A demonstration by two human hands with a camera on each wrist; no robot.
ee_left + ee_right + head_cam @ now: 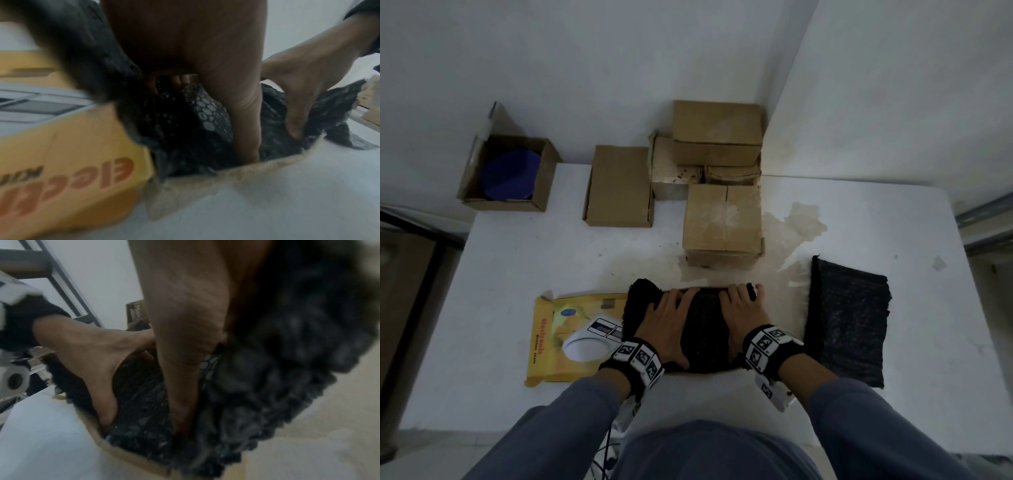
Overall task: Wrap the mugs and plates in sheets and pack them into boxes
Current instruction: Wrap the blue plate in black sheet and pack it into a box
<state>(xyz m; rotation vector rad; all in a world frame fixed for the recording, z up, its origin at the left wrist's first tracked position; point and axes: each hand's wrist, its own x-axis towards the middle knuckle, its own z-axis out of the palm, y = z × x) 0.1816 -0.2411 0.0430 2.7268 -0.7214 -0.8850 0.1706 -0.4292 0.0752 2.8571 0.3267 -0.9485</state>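
Note:
A bundle wrapped in black bubble sheet (702,329) lies at the near middle of the white table (517,260). What is inside it is hidden. My left hand (667,318) and right hand (739,308) arch over it side by side, fingers over the far edge and thumbs down the near side. In the left wrist view my left thumb (244,113) and right hand (308,81) dig into the black sheet (185,138) just behind a brown cardboard edge (205,175). The right wrist view shows the same grip on the sheet (267,386).
A stack of black sheets (847,322) lies to the right, and a yellow kitchen-scale box (571,335) touches the bundle on the left. Several closed cardboard boxes (722,219) stand behind. An open box (541,202) at the far left holds a blue plate (512,174).

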